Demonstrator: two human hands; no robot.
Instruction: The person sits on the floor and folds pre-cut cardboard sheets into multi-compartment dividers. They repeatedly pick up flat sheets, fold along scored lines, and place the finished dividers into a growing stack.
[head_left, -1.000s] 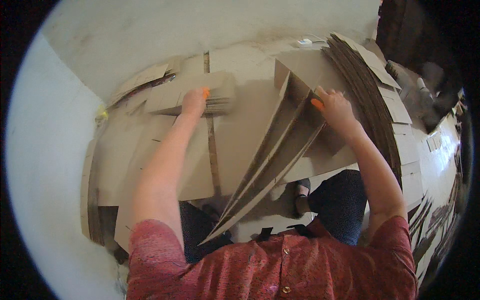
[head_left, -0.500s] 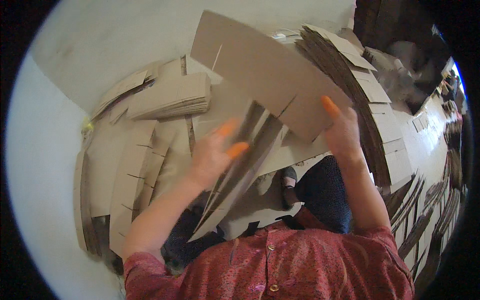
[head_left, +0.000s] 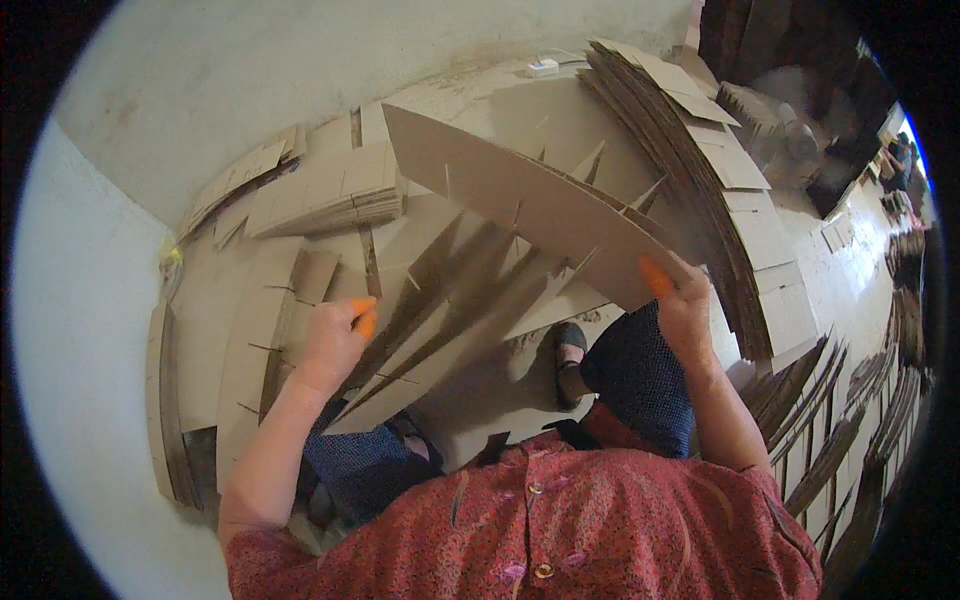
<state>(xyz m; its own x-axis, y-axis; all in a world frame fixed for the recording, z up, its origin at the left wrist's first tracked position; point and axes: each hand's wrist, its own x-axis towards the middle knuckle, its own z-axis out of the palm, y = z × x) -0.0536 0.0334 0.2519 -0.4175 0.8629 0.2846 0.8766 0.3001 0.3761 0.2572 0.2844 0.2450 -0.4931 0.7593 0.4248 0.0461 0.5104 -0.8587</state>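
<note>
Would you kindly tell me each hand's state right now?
Left hand: curled; whether it grips anything cannot be told.
Right hand: closed, holding a cardboard panel.

A gap opens between the stacked cardboard strips [head_left: 325,192] and the slotted cardboard panel [head_left: 545,220], while fanned cardboard dividers [head_left: 450,362] stand between left hand [head_left: 338,345] and right hand [head_left: 685,305].

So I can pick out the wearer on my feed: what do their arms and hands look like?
The left hand shows orange covers on two fingers; the right hand shows one matching orange cover. Short red patterned sleeves leave both forearms bare. No watch or cable shows on them.
</note>
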